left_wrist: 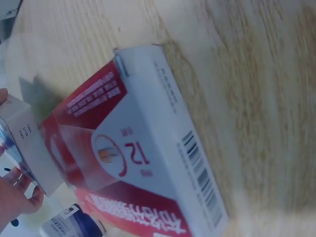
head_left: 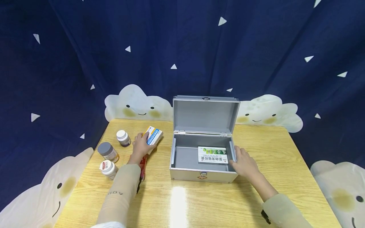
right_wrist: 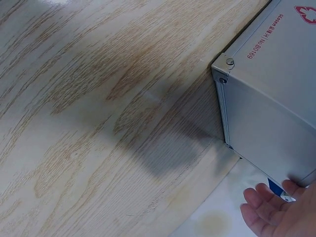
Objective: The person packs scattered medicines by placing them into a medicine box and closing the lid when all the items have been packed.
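Note:
My left hand (head_left: 141,146) grips a white, blue and orange medicine box (head_left: 155,136), thumb on one side and fingers on the other; the left wrist view shows the same white box (left_wrist: 30,143) at its left edge. Just below that hand lies a red and white box (left_wrist: 123,148), mostly hidden by the arm in the head view. My right hand (head_left: 245,163) rests at the right wall of the open silver case (head_left: 186,174), thumb over its rim. Inside the case lies a white and green box (head_left: 212,155).
Left of the left hand stand a small white-capped bottle (head_left: 123,138), a grey-capped bottle (head_left: 108,152) and a white bottle (head_left: 109,169). The case's raised lid (head_left: 203,116) stands at the back of the wooden table (head_left: 265,148), before a dark blue curtain.

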Tool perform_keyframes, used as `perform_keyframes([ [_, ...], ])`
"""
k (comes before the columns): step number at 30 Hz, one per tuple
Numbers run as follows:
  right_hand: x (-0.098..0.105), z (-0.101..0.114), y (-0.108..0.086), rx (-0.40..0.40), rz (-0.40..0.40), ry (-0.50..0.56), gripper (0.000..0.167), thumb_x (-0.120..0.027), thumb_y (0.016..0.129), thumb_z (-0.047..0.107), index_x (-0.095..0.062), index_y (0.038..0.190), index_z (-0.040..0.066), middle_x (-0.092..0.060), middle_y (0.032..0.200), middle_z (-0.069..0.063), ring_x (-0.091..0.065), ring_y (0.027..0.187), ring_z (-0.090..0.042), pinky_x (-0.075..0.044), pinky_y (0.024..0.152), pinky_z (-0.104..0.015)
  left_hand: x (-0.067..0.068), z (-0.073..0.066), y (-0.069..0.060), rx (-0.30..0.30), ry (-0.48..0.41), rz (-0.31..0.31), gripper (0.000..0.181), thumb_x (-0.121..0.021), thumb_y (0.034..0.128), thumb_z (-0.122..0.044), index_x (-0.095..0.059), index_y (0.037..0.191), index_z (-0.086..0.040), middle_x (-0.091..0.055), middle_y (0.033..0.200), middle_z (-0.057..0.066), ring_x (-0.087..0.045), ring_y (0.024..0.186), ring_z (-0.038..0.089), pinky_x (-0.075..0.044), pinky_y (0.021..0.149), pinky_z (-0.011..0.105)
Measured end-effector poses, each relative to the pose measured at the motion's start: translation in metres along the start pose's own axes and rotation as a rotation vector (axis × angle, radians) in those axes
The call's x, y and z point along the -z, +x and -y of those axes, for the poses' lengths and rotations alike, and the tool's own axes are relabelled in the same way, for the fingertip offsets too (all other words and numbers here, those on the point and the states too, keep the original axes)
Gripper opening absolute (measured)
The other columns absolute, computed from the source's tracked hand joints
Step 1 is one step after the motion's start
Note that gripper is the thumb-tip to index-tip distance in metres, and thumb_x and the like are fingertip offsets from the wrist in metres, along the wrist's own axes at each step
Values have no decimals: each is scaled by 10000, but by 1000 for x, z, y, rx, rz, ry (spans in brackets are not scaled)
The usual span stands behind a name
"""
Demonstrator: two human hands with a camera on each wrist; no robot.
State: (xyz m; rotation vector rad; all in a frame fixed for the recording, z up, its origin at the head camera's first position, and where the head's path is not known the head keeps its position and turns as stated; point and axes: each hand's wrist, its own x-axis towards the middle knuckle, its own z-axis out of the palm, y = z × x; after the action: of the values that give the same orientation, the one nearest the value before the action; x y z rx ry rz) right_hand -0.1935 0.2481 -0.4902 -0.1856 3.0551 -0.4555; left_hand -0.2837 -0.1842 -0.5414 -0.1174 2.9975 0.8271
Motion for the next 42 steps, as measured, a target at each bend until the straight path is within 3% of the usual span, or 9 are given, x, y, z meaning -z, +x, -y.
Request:
perform_keyframes([
  [11, 1, 0, 1, 0, -5, 2, 694, -560, 819, 295, -288, 1341, -71, -437, 1201, -311, -474, 1031, -467, -441, 712, -598, 17, -12, -7, -96, -8, -107, 844, -745, 684, -347, -359, 1387, -84, -330, 1324, 231, -329, 1168, 377, -294, 915, 527],
  [30, 0, -1, 0, -7, -1, 18, 687, -565, 817, 287, -290, 1339, -64, -438, 1202, -308, -479, 1021, -459, -441, 712, -592, 49, -42, -36, -236, -43, -241, 833, -745, 670, -363, -378, 1380, -127, -339, 1339, 190, -333, 1192, 359, -279, 953, 506],
  [42, 0, -1, 1, -9, 4, 22, 688, -560, 824, 299, -284, 1346, -54, -436, 1210, -303, -475, 1032, -458, -439, 720, -596, 58, -70, -55, -394, -85, -300, 801, -772, 646, -315, -433, 1341, -106, -368, 1310, 192, -351, 1160, 354, -279, 968, 506],
])
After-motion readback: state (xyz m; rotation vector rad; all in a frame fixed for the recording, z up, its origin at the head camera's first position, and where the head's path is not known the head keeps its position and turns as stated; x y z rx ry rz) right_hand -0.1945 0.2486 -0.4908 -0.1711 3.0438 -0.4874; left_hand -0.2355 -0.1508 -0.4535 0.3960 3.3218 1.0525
